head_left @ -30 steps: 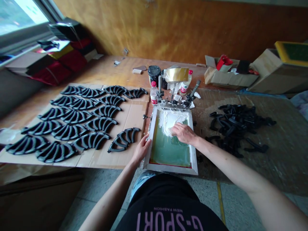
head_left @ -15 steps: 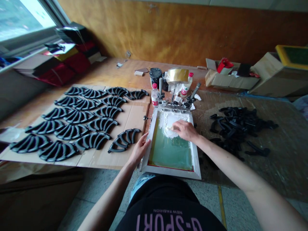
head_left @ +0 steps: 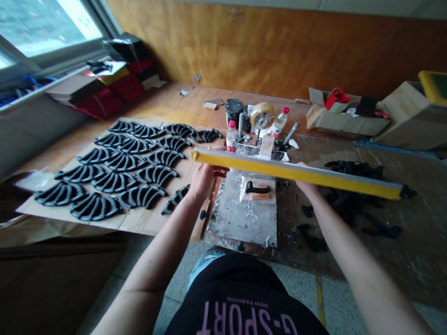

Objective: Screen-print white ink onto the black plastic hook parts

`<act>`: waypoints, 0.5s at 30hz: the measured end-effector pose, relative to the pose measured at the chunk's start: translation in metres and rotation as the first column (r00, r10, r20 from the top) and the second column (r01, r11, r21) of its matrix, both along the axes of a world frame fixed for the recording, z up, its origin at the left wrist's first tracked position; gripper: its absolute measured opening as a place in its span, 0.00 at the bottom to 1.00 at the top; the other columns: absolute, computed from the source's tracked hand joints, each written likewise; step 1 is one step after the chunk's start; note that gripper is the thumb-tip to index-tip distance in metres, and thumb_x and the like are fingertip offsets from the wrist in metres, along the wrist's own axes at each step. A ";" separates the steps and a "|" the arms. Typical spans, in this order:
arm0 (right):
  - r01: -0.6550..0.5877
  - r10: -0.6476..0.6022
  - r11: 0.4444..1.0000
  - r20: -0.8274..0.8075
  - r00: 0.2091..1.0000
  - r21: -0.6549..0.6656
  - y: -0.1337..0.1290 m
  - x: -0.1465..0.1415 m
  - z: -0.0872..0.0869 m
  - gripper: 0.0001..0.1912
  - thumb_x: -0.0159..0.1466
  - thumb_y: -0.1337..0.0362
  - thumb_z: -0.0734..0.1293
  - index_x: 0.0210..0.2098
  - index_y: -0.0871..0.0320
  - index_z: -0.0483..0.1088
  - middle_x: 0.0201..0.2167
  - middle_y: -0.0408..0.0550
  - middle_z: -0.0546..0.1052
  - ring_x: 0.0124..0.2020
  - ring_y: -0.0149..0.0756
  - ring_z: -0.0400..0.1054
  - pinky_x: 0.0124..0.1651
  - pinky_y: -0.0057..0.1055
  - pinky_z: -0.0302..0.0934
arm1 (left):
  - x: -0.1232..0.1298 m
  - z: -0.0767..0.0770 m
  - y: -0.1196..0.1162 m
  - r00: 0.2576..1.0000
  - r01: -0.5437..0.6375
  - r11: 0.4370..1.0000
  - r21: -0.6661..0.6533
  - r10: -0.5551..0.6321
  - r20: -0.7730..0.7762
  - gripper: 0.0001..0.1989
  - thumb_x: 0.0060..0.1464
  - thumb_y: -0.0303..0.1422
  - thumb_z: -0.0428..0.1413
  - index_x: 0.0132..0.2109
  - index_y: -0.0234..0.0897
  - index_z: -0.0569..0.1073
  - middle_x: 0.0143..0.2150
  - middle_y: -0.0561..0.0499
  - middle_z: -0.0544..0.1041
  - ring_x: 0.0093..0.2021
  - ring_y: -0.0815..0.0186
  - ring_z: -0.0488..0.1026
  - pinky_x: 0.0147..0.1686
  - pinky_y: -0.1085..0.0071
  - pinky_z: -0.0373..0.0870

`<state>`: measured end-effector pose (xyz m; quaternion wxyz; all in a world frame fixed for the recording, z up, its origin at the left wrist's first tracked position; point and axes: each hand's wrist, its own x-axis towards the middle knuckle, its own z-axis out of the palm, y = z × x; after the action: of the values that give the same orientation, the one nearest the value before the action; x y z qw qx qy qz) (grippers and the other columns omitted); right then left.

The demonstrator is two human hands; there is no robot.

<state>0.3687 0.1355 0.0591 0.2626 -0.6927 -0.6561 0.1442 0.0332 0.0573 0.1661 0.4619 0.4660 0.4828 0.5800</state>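
The screen-printing frame (head_left: 296, 174) is tilted up and seen edge-on, with a yellow strip along its edge. My left hand (head_left: 204, 179) is by its left end, partly covered by that edge, fingers apart and no object visible in them. The frame's edge crosses my right hand (head_left: 303, 182); its fingers are hidden, so what they hold cannot be told. Below the frame, a curved black plastic part (head_left: 257, 188) sits in a small fixture (head_left: 260, 199) on the grey metal base plate (head_left: 240, 225). The frame's mesh face is out of sight.
Rows of curved black parts (head_left: 94, 204) lie on cardboard at left. A loose heap of black parts (head_left: 349, 200) is at right. Behind the press stand bottles (head_left: 231, 136), dark tubs (head_left: 233, 111) and a tape roll (head_left: 262, 115). An open carton (head_left: 349, 118) sits at back right.
The frame has swung up from lying flat, exposing the base plate and black part. My right hand has left the white paste on the mesh. My left hand has moved forward.
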 end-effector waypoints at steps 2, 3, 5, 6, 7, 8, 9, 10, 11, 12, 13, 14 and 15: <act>-0.176 0.176 0.984 -0.008 0.984 -0.010 -0.021 -0.017 -0.024 0.14 0.61 0.60 0.66 0.44 0.59 0.72 0.36 0.50 0.78 0.39 0.40 0.70 0.45 0.36 0.63 | 0.004 0.002 0.013 0.999 -0.007 0.999 -0.045 0.008 0.034 0.23 0.61 0.50 0.46 0.43 0.35 0.73 0.36 0.48 0.77 0.35 0.66 0.75 0.31 0.73 0.71; -0.276 0.276 0.961 0.012 0.961 -0.006 -0.030 -0.027 -0.033 0.16 0.60 0.60 0.68 0.47 0.58 0.71 0.39 0.50 0.77 0.42 0.40 0.70 0.48 0.36 0.63 | 0.005 0.000 0.015 0.999 -0.015 0.998 -0.058 0.018 0.046 0.24 0.61 0.51 0.45 0.43 0.35 0.72 0.35 0.48 0.77 0.34 0.67 0.74 0.30 0.74 0.71; -0.444 0.443 0.896 0.094 0.891 -0.015 -0.044 -0.046 -0.042 0.20 0.59 0.63 0.69 0.51 0.56 0.71 0.43 0.50 0.76 0.47 0.41 0.68 0.52 0.38 0.61 | 0.007 -0.011 0.013 0.997 -0.038 0.996 -0.076 0.043 0.059 0.24 0.61 0.52 0.44 0.47 0.37 0.71 0.37 0.48 0.77 0.34 0.68 0.74 0.30 0.74 0.70; -0.492 0.490 0.870 0.139 0.860 -0.028 -0.049 -0.052 -0.042 0.18 0.60 0.65 0.69 0.50 0.55 0.72 0.43 0.50 0.75 0.48 0.41 0.67 0.54 0.39 0.60 | 0.009 -0.021 0.006 0.997 -0.037 0.994 -0.103 0.044 0.063 0.25 0.61 0.53 0.45 0.50 0.38 0.70 0.38 0.48 0.78 0.34 0.68 0.74 0.29 0.75 0.69; -0.512 0.510 0.858 0.172 0.843 -0.041 -0.052 -0.057 -0.039 0.14 0.61 0.65 0.68 0.47 0.54 0.73 0.42 0.49 0.75 0.48 0.41 0.66 0.54 0.39 0.60 | 0.010 -0.032 -0.003 0.998 -0.010 0.988 -0.156 0.020 0.062 0.26 0.60 0.54 0.46 0.52 0.38 0.69 0.38 0.47 0.78 0.33 0.68 0.74 0.28 0.75 0.69; -0.520 0.518 0.853 0.186 0.835 -0.045 -0.055 -0.061 -0.033 0.11 0.62 0.66 0.67 0.44 0.54 0.74 0.40 0.49 0.74 0.46 0.40 0.67 0.53 0.38 0.60 | 0.013 -0.044 -0.014 0.998 0.046 0.970 -0.239 -0.032 0.062 0.28 0.59 0.55 0.47 0.53 0.37 0.69 0.38 0.47 0.78 0.33 0.68 0.74 0.27 0.75 0.68; -0.528 0.524 0.849 0.185 0.831 -0.036 -0.058 -0.067 -0.026 0.08 0.63 0.66 0.66 0.42 0.54 0.75 0.39 0.49 0.73 0.45 0.40 0.67 0.52 0.37 0.61 | 0.016 -0.056 -0.026 0.992 0.119 0.932 -0.341 -0.101 0.071 0.30 0.58 0.55 0.48 0.53 0.36 0.69 0.38 0.45 0.78 0.32 0.67 0.74 0.25 0.75 0.67; -0.542 0.535 0.840 0.178 0.826 -0.010 -0.061 -0.074 -0.018 0.08 0.64 0.65 0.65 0.41 0.55 0.75 0.38 0.49 0.73 0.44 0.40 0.67 0.51 0.37 0.61 | 0.020 -0.069 -0.039 0.981 0.192 0.877 -0.441 -0.167 0.095 0.31 0.57 0.56 0.48 0.53 0.34 0.69 0.37 0.44 0.78 0.31 0.66 0.74 0.24 0.75 0.66; -0.563 0.551 0.826 0.172 0.817 0.028 -0.065 -0.083 -0.009 0.08 0.65 0.64 0.65 0.41 0.56 0.75 0.38 0.49 0.72 0.44 0.40 0.67 0.50 0.36 0.61 | 0.023 -0.080 -0.051 0.968 0.250 0.817 -0.520 -0.211 0.135 0.33 0.56 0.58 0.48 0.54 0.33 0.69 0.38 0.43 0.78 0.31 0.65 0.74 0.23 0.75 0.66; -0.595 0.577 0.801 0.174 0.798 0.069 -0.071 -0.097 -0.002 0.08 0.65 0.64 0.65 0.42 0.57 0.75 0.38 0.50 0.72 0.43 0.40 0.66 0.50 0.37 0.61 | 0.025 -0.090 -0.062 0.960 0.280 0.776 -0.566 -0.217 0.178 0.34 0.56 0.59 0.47 0.54 0.33 0.68 0.38 0.42 0.79 0.31 0.65 0.75 0.23 0.75 0.65; -0.635 0.612 0.765 0.186 0.769 0.105 -0.078 -0.113 0.005 0.09 0.65 0.63 0.65 0.42 0.57 0.74 0.37 0.50 0.72 0.43 0.41 0.66 0.50 0.37 0.61 | 0.026 -0.098 -0.071 0.962 0.267 0.767 -0.584 -0.175 0.210 0.34 0.55 0.59 0.46 0.53 0.33 0.68 0.39 0.43 0.78 0.31 0.65 0.75 0.22 0.75 0.65; -0.680 0.651 0.722 0.204 0.731 0.129 -0.085 -0.132 0.009 0.09 0.66 0.63 0.65 0.42 0.57 0.74 0.37 0.51 0.72 0.43 0.42 0.65 0.50 0.38 0.61 | 0.024 -0.106 -0.078 0.969 0.214 0.784 -0.582 -0.096 0.227 0.33 0.55 0.60 0.46 0.51 0.34 0.68 0.39 0.43 0.78 0.30 0.66 0.74 0.22 0.75 0.65; -0.727 0.695 0.673 0.221 0.684 0.136 -0.093 -0.152 0.011 0.09 0.66 0.62 0.64 0.43 0.57 0.74 0.37 0.51 0.72 0.43 0.42 0.65 0.50 0.39 0.60 | 0.018 -0.113 -0.084 0.974 0.132 0.806 -0.577 0.002 0.227 0.32 0.54 0.60 0.47 0.47 0.34 0.69 0.37 0.45 0.78 0.28 0.67 0.73 0.21 0.76 0.63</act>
<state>0.2167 0.0423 0.0702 0.2076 -0.3583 -0.9034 0.1116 0.0514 -0.0265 0.0534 0.6528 0.2505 0.5690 0.4328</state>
